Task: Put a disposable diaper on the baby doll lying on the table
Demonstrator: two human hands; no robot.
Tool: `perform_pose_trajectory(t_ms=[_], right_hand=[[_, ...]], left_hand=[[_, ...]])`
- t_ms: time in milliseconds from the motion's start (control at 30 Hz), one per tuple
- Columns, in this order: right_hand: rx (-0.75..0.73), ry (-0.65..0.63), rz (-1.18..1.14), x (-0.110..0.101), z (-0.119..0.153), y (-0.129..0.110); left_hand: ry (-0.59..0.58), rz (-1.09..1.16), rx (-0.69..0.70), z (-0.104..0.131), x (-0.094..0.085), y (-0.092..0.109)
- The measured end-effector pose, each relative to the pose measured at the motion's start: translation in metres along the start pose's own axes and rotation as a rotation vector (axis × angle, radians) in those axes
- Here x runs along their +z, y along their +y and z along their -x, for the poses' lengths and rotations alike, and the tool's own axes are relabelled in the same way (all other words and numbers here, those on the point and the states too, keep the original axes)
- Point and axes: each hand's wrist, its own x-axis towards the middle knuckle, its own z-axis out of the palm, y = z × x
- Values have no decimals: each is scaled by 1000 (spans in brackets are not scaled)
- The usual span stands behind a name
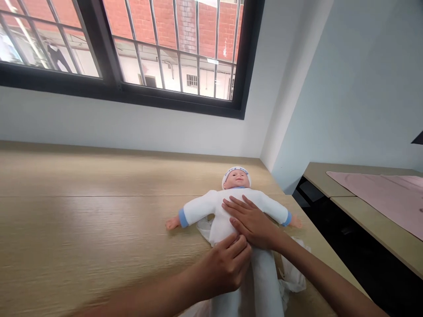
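Note:
A baby doll (222, 229) lies on its back on the wooden table, arms spread wide. It wears a white top with blue cuffs, white trousers and a white lettered hat (236, 169). My right hand (253, 222) rests flat on the doll's chest and belly, fingers stretched out. Just below it, at the doll's waist, my left hand (229, 259) is closed with its fingers pinched together against the clothing. What those fingers grip is hidden. Part of the doll's legs is covered by my left hand.
Crumpled clear plastic (294, 268) lies under and beside the doll on the table (99, 237). To the right, past a dark gap, stands another table with a pink cloth (380, 193). A barred window (178, 48) is in the wall ahead.

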Motion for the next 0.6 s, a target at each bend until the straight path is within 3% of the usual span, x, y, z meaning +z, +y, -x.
perform_pose_trajectory(t_ms=[167, 267, 367, 500, 600], right_hand=[[-64, -9, 35, 5, 16, -4], [-118, -13, 14, 4, 24, -7], [-151, -34, -47, 0, 32, -14], [-214, -78, -181, -7, 43, -21], [-253, -81, -261, -10, 52, -25]], left_hand=[[55, 27, 76, -7, -14, -5], [66, 102, -70, -16, -27, -26], [-31, 110, -240, -26, -31, -63], [-246, 209, -356, -33, -5, -111], [-386, 276, -359, -37, 24, -126]])
